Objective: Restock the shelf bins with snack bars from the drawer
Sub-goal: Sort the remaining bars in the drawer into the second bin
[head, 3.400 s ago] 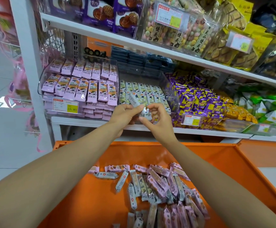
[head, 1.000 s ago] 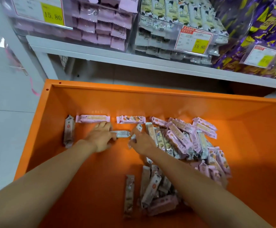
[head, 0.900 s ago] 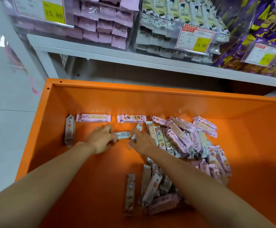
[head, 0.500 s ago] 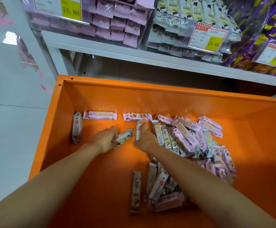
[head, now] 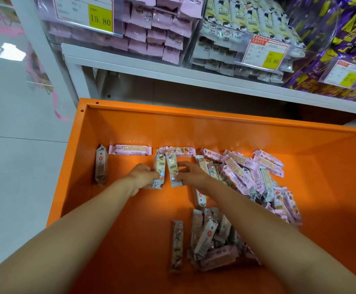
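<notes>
Both hands are down in the orange drawer (head: 130, 128). My left hand (head: 141, 177) grips a pale snack bar (head: 159, 168) that stands lengthwise. My right hand (head: 190, 174) grips a second pale snack bar (head: 172, 166) right beside it; the two bars are nearly parallel and almost touching. A heap of pink and pale bars (head: 249, 177) lies to the right of my right hand, and a smaller pile (head: 211, 236) lies under my right forearm. On the shelf above stand the clear bin of pink bars (head: 155, 32) and the clear bin of pale bars (head: 236, 39).
Loose bars lie along the drawer's back wall: a dark one (head: 101, 165) at the left and a pink one (head: 130, 150). The white shelf edge (head: 194, 77) overhangs the drawer's far side. A purple-and-yellow snack bin (head: 332, 39) stands at the right. Tiled floor (head: 20, 145) lies left.
Half a second ago each hand held its bar tilted and apart on the drawer floor. Now both bars are turned lengthwise and brought side by side.
</notes>
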Demonstrator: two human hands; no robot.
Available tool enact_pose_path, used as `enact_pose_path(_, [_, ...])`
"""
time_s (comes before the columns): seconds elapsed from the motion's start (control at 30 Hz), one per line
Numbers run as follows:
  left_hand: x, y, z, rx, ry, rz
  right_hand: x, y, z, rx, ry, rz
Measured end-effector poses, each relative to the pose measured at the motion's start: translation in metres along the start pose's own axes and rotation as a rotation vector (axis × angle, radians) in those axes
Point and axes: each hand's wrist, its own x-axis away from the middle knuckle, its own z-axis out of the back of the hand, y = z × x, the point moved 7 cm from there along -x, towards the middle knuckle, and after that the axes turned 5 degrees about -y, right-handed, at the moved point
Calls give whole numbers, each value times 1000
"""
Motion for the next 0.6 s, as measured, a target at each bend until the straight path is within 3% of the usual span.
enact_pose_path(0.1, [7,5,-4,74,-41,-11,2,-8,-6,-111,-18,42])
enact_pose_path(0.23, [16,17,-5,146,-93,-44,7,-21,-13,-36,-19,126])
enact_pose_path(0.6, [49,56,-1,420,-122,-166,46,-60,8,81,216,372])
